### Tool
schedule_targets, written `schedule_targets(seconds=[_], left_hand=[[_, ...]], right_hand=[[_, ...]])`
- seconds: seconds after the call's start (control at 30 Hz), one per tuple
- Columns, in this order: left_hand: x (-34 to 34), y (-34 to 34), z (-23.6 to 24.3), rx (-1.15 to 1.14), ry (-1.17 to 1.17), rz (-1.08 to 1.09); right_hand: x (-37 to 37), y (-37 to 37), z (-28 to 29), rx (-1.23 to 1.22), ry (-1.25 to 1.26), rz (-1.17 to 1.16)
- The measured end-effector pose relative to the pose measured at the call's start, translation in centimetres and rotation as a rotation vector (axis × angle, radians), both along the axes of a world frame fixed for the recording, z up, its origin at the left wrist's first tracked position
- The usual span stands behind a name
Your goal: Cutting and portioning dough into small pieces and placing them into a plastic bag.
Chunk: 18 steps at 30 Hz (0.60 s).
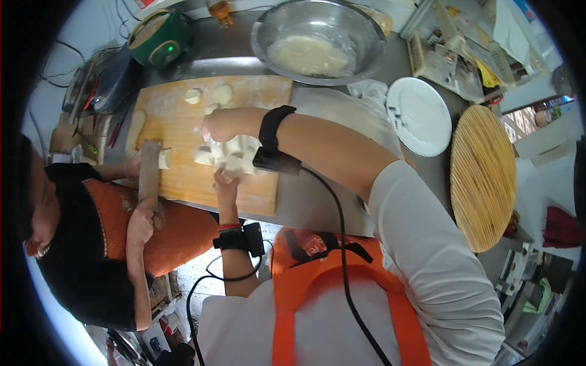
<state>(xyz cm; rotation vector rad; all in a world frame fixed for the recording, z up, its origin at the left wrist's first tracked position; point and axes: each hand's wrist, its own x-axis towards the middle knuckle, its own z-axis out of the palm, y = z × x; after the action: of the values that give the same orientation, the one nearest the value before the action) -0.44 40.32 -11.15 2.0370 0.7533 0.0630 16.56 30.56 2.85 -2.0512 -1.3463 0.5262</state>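
Note:
Pieces of white dough (204, 156) lie clustered on the floured wooden board (183, 183). My left hand (226, 183) is at the near side of the cluster, its fingers closed on a piece of dough (234, 166). Reaching across from the right, my right hand (229, 124) is curled over the far side of the cluster; whatever its fingers hold is hidden. Farther back sit two rounder dough pieces, one small (193, 96) and one flatter (222, 93). On the left, a co-worker's hand (141, 222) grips a wide flat blade (149, 171) beside a cut dough piece (164, 159).
A large metal bowl (262, 46) with pale contents stands behind the board. To the right are a white plate (420, 116) and a round slatted wooden lid (482, 177). A green appliance (160, 39) stands at the back left. Black cables (342, 244) hang from both my wrists.

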Motion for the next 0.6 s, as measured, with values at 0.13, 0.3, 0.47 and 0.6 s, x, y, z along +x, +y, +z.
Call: schedule_targets(seconds=[0.13,0.3,0.47,0.6], left_hand=[[1.8,-1.9,-0.5,0.021,-0.098,-0.035],[3.9,-4.2,-0.1,0.248,-0.264,-0.126],[4.3,-7.7,2.7,0.376,-0.242,-0.326],[3.4,-8.5,2.4,0.730,-0.111,-0.494]], right_hand=[[-0.6,-5.4,-3.0,-0.373,-0.073,0.038],[-4.6,-8.2,-12.1,-0.083,-0.528,-0.190],[-3.9,-8.8,-13.1,-0.113,-0.284,-0.416],[-1.9,-8.8,-12.4,-0.061,-0.389,-0.570]])
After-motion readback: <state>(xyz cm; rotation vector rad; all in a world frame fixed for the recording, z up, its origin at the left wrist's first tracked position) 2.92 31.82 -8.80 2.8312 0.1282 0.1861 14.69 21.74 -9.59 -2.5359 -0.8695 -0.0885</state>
